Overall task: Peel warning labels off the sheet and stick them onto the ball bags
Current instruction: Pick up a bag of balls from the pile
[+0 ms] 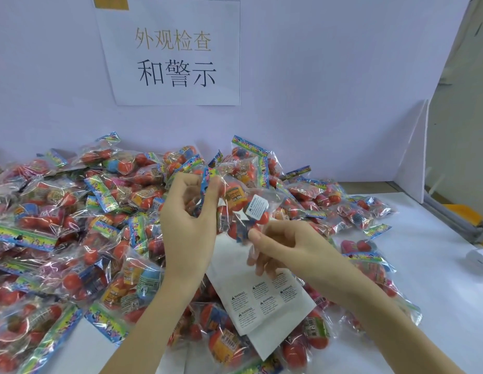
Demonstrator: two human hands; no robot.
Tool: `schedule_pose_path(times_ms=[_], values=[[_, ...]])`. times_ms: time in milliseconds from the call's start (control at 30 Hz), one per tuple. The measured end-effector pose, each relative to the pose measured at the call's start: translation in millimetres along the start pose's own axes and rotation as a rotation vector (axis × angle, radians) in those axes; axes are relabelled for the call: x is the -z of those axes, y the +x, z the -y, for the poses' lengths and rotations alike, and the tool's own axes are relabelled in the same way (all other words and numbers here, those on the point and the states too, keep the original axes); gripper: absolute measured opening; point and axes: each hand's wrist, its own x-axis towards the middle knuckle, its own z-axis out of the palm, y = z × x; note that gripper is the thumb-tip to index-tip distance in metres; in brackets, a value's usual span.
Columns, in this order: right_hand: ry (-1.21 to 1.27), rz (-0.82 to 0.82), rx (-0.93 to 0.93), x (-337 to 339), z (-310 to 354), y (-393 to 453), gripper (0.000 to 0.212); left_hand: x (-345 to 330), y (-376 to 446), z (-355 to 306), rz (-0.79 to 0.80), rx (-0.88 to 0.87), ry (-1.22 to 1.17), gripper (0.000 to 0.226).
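A ball bag (pixel 236 201), its warning label (pixel 257 207) already stuck on, is pinched by the left hand (pixel 190 211) and the right hand (pixel 282 247). Next, it likely gets set aside, and a label is peeled from the sheet (pixel 262 300) at 6 o'clock.

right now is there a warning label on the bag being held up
Yes, a white warning label sits on the clear ball bag held between the left hand and right hand.

I have a single head-worn view, wide-angle, looking forward and down over the white desk (pixel 437 279) from its near edge toward the back wall (pixel 316 76). It sits close: both forearms enter from the bottom edge, and the far desk edge meets the wall mid-frame.
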Motion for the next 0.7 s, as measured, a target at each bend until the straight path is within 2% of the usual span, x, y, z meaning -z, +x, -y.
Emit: schedule_pose_path(times_ms=[100, 200, 333, 467, 533, 600, 633, 700], values=[[-0.031, 0.014, 0.001, 2.2, 2.0, -1.5, 0.031, -0.7, 0.4, 3.3, 0.030, -0.041, 0.042, 0.024], [0.010, 0.000, 0.003, 12.6, 3.1, -0.5, 0.026, 0.4, 4.0, 7.4, 0.048, 0.027, 0.011, 0.028], [0.033, 0.110, -0.010, 21.0, 1.8, -2.2, 0.021, 4.0, 7.5, 7.6, 0.089, 0.076, -0.057, 0.027], [0.062, 0.020, -0.059, 19.1, -3.9, 2.1, 0.040, 4.6, 6.8, 3.6, 0.183, 0.055, -0.058, 0.023], [0.094, -0.017, -0.060, 20.5, -7.2, 3.7, 0.037, 3.8, 6.1, 0.1, 0.212, 0.093, -0.093, 0.030], [0.213, -0.084, 0.006, 26.7, -4.3, 6.0, 0.030, 3.5, 6.4, -2.0, 0.229, 0.160, -0.186, 0.048], [0.353, -0.135, 0.077, 33.0, -0.6, 6.5, 0.031, 3.8, 7.5, -2.5, 0.228, 0.207, -0.255, 0.056], [0.704, -0.124, 0.266, 50.4, 7.1, 5.3, 0.050, 4.4, 10.0, -1.6, 0.226, 0.252, -0.306, 0.063]])
